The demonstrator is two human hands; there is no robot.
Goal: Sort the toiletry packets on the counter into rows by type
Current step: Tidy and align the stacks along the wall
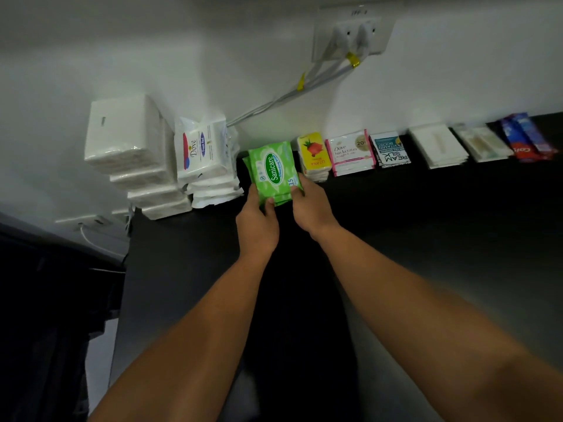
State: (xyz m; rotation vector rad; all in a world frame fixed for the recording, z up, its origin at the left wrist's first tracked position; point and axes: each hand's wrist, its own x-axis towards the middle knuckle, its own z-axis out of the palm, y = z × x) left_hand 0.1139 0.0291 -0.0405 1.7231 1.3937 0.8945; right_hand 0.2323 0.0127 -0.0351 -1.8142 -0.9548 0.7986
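A stack of green Sanicare wipe packets [272, 170] stands tilted at the back of the black counter [426, 239]. My left hand [257, 226] grips its lower left edge, thumb on the front. My right hand [310, 205] pinches its lower right corner. To the left lean white Dove wipe packs [202, 150] and white tissue packs [128, 138]. To the right run yellow sachets [313, 153], pink-edged Dove sachets [350, 153], dark Cream Silk sachets [391, 150], white flat packets [438, 146], clear packets [484, 143] and red-blue toothpaste tubes [527, 138].
A white wall rises behind the row, with a socket plate [350, 35] and grey cables [289, 92] running down to the left. The counter's left edge drops off beside a dark area [61, 300]. The near counter surface is bare and dark.
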